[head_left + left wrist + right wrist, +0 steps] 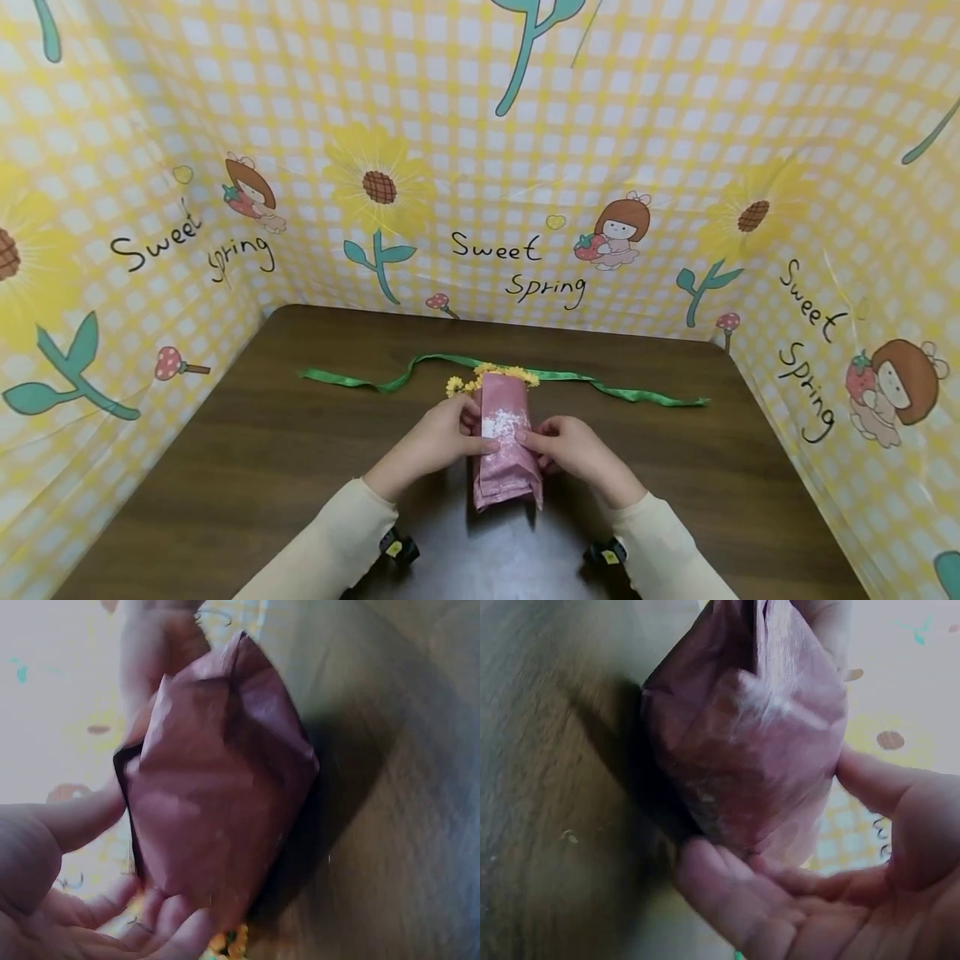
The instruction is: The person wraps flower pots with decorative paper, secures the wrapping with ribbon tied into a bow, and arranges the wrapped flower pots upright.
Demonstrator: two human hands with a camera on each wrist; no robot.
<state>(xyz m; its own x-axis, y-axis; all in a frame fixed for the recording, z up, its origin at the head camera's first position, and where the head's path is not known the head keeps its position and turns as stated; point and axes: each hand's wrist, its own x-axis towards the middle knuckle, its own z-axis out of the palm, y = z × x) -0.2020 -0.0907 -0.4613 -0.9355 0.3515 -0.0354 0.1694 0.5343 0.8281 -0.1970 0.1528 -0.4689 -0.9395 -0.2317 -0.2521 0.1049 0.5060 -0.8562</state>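
In the middle of the head view lies a bundle wrapped in shiny pink paper (pixel 508 479), its folded end towards me. Small yellow flowers (pixel 456 386) peek out at its far end. My left hand (pixel 438 433) grips the left side, thumb over the top and fingers along the edge. From the right, my right hand (pixel 576 448) holds the opposite side, its thumb also on top. Both wrist views show the creased pink end between thumb and fingers. A green ribbon (pixel 648 396) stretches crosswise beyond the bundle, its middle partly hidden by the flowers.
The dark brown wooden table (pixel 300 467) carries everything. Yellow checked cloth (pixel 465 192) printed with flowers and lettering encloses its back and sides. Black wrist cameras sit under both cream sleeves (pixel 330 533).
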